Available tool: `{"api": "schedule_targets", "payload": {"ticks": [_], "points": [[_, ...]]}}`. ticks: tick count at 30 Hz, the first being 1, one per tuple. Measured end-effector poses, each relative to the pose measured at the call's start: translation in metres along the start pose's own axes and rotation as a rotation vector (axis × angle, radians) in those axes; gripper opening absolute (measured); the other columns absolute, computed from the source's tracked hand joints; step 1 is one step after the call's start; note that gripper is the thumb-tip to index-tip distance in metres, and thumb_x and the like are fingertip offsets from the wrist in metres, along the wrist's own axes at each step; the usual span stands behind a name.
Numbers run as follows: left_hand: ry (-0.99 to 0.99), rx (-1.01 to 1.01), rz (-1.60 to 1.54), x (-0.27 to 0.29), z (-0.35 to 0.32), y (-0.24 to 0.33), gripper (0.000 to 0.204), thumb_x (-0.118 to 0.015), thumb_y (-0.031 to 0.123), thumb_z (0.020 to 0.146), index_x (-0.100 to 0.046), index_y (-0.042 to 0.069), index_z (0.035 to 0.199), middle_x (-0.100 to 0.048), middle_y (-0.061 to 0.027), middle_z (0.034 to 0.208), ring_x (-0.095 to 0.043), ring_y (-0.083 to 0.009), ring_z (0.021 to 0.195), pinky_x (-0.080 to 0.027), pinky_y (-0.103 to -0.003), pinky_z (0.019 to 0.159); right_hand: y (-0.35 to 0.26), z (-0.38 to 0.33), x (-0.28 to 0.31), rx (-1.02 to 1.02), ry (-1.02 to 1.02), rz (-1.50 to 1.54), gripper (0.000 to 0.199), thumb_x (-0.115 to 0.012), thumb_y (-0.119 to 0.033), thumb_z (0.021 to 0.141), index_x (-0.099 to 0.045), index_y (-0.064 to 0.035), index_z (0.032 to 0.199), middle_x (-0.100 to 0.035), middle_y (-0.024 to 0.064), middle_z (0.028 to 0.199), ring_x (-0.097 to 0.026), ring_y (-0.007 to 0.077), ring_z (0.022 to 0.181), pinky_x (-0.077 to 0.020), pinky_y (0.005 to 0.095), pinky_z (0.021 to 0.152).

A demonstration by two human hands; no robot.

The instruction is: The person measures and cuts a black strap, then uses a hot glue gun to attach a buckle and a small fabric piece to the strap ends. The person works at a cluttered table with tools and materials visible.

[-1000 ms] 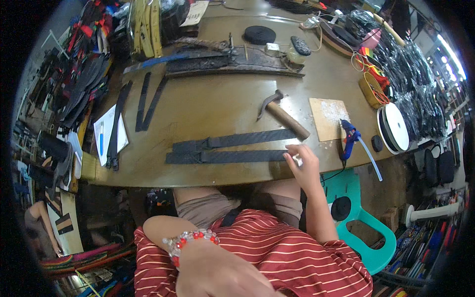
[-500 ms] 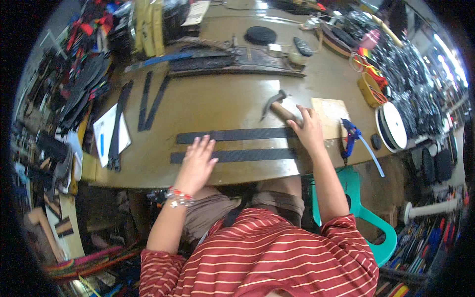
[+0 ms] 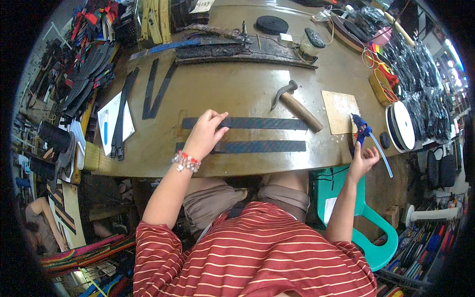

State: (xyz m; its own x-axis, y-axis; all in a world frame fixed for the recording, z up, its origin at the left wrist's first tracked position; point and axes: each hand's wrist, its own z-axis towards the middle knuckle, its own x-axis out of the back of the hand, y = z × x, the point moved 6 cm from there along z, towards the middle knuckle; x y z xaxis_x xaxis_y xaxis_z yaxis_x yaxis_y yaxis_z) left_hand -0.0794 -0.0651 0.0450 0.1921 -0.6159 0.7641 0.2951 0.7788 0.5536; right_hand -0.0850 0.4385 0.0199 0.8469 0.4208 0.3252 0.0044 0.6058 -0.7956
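Two dark woven straps lie flat and parallel across the table, the upper strap (image 3: 267, 123) and the lower strap (image 3: 267, 146). Above their left part is my left hand (image 3: 207, 132), fingers loosely bent and thumb apart, with nothing visible in it. It partly hides both straps. At the table's right front edge, my right hand (image 3: 363, 161) has its fingers on the lower end of a blue glue gun (image 3: 362, 129). A pale blue glue stick (image 3: 383, 156) sticks out of the gun. Near the upper strap's right end lies a hammer (image 3: 301, 110) with a wooden handle.
A tan board (image 3: 339, 111) lies beside the glue gun. White spools (image 3: 402, 126) and a yellow container (image 3: 381, 84) stand at the right. More dark straps (image 3: 157, 91) and white paper (image 3: 121, 123) lie left. A green chair (image 3: 376, 237) stands below the table edge.
My right hand has left the hammer handle and moved right and nearer to the glue gun. My left hand has lifted from its flat position and bent its fingers. The view has shifted slightly.
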Motion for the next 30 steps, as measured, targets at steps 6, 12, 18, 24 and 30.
{"api": "schedule_targets", "payload": {"ticks": [6, 12, 18, 24, 30], "points": [[-0.090, 0.037, -0.017, -0.004, 0.014, -0.003, 0.029, -0.068, 0.015, 0.082, -0.063, 0.005, 0.109, -0.052, -0.0082, 0.095, -0.056, -0.0193, 0.074, -0.049, -0.031, 0.072, -0.012, 0.043, -0.052, 0.060, -0.562, -0.263, 0.046, -0.062, -0.040, 0.088, -0.055, -0.0047, 0.117, -0.063, 0.0248, 0.102, -0.060, 0.0389, 0.098, -0.0456, 0.0425, 0.083], [-0.206, 0.008, 0.019, -0.003, 0.021, -0.005, 0.025, -0.069, 0.012, 0.079, -0.064, 0.003, 0.102, -0.054, -0.0116, 0.095, -0.059, -0.0258, 0.084, -0.049, -0.035, 0.079, -0.082, 0.102, -0.066, 0.215, -0.774, -0.795, 0.049, -0.063, -0.047, 0.084, -0.062, -0.0011, 0.100, -0.066, 0.0160, 0.077, -0.065, 0.0287, 0.072, -0.0493, 0.0407, 0.067], [-0.192, 0.070, -0.120, -0.004, 0.023, -0.008, 0.024, -0.072, 0.007, 0.077, -0.062, 0.004, 0.098, -0.053, -0.0064, 0.089, -0.057, -0.0149, 0.071, -0.049, -0.028, 0.068, -0.183, 0.001, -0.089, 0.466, -1.012, -0.456, 0.039, -0.069, -0.041, 0.079, -0.067, -0.0068, 0.099, -0.067, 0.0195, 0.082, -0.066, 0.0340, 0.077, -0.0501, 0.0433, 0.068], [-0.123, 0.090, -0.175, -0.003, 0.022, -0.010, 0.017, -0.070, 0.005, 0.078, -0.062, 0.004, 0.093, -0.053, -0.0060, 0.084, -0.056, -0.0139, 0.068, -0.048, -0.027, 0.065, -0.233, -0.111, -0.134, 0.521, -1.349, 0.007, 0.038, -0.071, -0.039, 0.078, -0.068, -0.0033, 0.093, -0.063, 0.0166, 0.071, -0.060, 0.0284, 0.063, -0.0476, 0.0374, 0.064], [-0.069, 0.095, -0.148, -0.006, 0.022, -0.010, 0.009, -0.067, 0.002, 0.079, -0.060, 0.002, 0.086, -0.053, -0.0068, 0.081, -0.055, -0.0143, 0.065, -0.048, -0.027, 0.063, -0.236, -0.132, -0.163, 0.477, -1.378, 0.084, 0.042, -0.071, -0.042, 0.076, -0.068, -0.0026, 0.090, -0.066, 0.0179, 0.076, -0.063, 0.0323, 0.068, -0.0499, 0.0380, 0.069]]}}
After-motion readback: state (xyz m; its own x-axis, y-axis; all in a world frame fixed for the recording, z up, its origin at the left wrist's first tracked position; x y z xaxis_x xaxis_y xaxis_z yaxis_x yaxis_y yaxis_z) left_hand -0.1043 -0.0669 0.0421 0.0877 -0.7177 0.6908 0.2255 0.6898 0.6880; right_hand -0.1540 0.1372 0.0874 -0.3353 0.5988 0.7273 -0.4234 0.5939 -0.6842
